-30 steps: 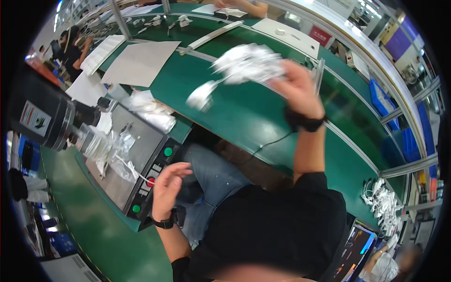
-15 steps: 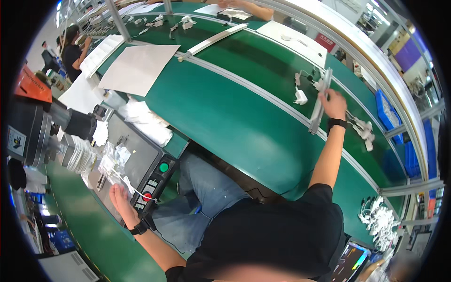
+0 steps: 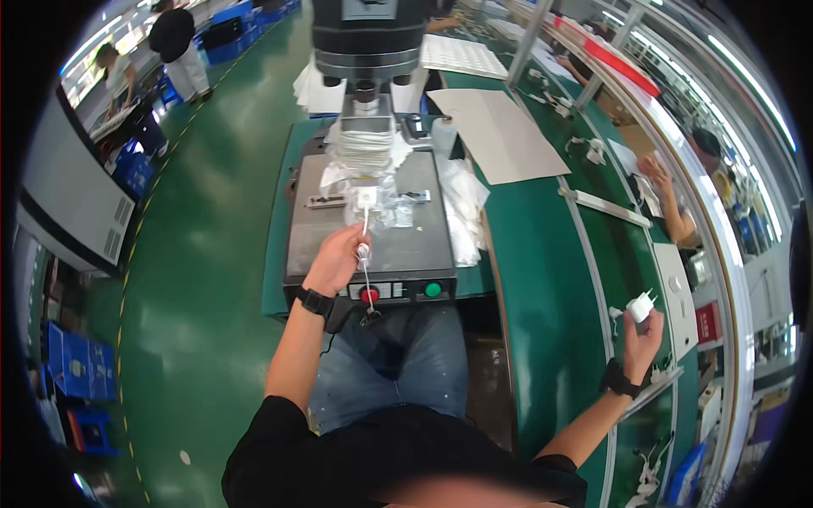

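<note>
My left hand [image 3: 337,261] is closed on a white cable [image 3: 364,251] in front of the machine bed. The cable runs up to a white power adapter [image 3: 366,198] lying among clear plastic on the bed. Its lower end hangs past the front panel. Off to the right, over the conveyor line, my right hand [image 3: 644,340] grips another white power adapter [image 3: 640,306], its two metal prongs pointing up and right. Above the bed hangs the machine's black head [image 3: 369,38], with a white, wrapped block [image 3: 364,146] beneath it.
A red button [image 3: 370,294] and a green button [image 3: 434,289] sit on the machine's front panel. White plastic bags [image 3: 463,207] lie beside the bed. A large cardboard sheet [image 3: 500,135] covers part of the green table [image 3: 542,254]. A metal rail [image 3: 605,207] crosses the line, where a co-worker's arm [image 3: 673,212] reaches in.
My view has turned left toward the machine. My left hand, open before, has closed on the cable. My right hand has left the metal bar and now holds a white adapter.
</note>
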